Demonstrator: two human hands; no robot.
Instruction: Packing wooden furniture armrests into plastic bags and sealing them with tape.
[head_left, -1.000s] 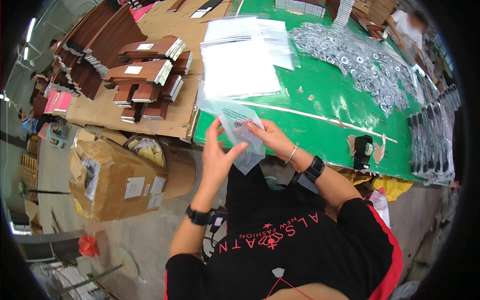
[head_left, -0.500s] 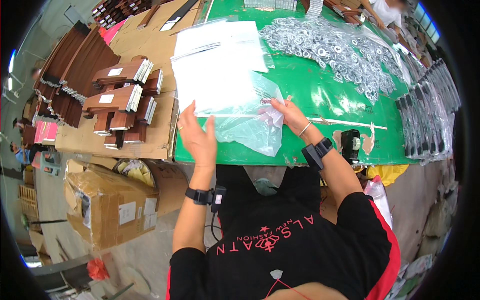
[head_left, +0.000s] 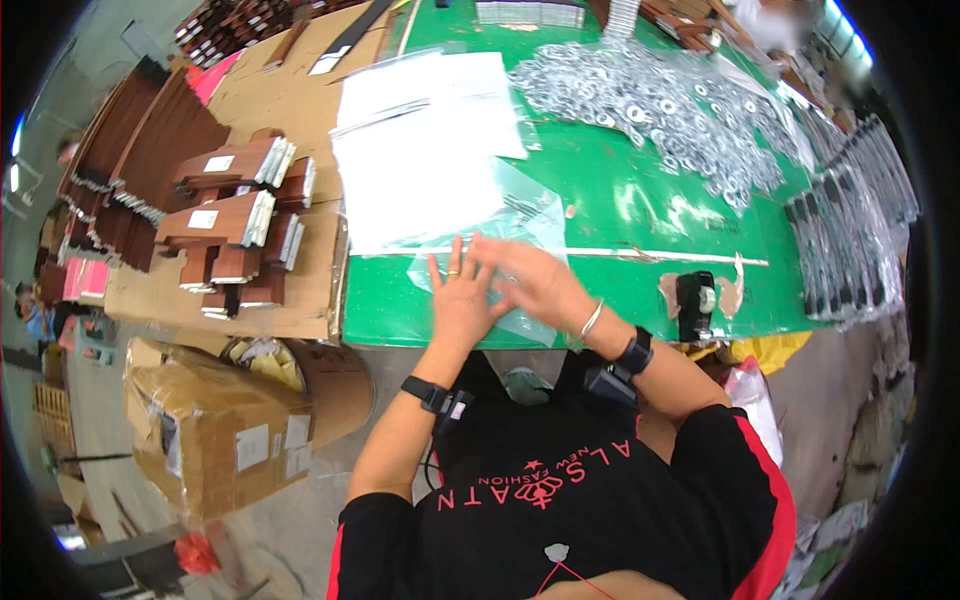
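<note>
A clear plastic bag (head_left: 533,213) lies on the near part of the green table, partly under the bright white sheets (head_left: 410,185). My left hand (head_left: 462,308) rests on the bag's near part with its fingers spread, a ring on one finger. Just right of it, my right hand (head_left: 545,285) is blurred by motion. Its fingers stretch left across the left fingertips and its thumb stands apart; I see nothing held in it. Both hands cover part of the bag.
Metal rings (head_left: 650,105) in clear packets are heaped at the far right. Bagged dark parts (head_left: 850,225) stack at the right edge, near a black tape dispenser (head_left: 697,305). Brown wooden pieces (head_left: 215,220) are stacked on cardboard at left; a carton (head_left: 215,430) stands below.
My right hand has let go of the bag's right edge and moved left to my left hand. My left hand has moved right and nearer. The bag now lies flatter.
</note>
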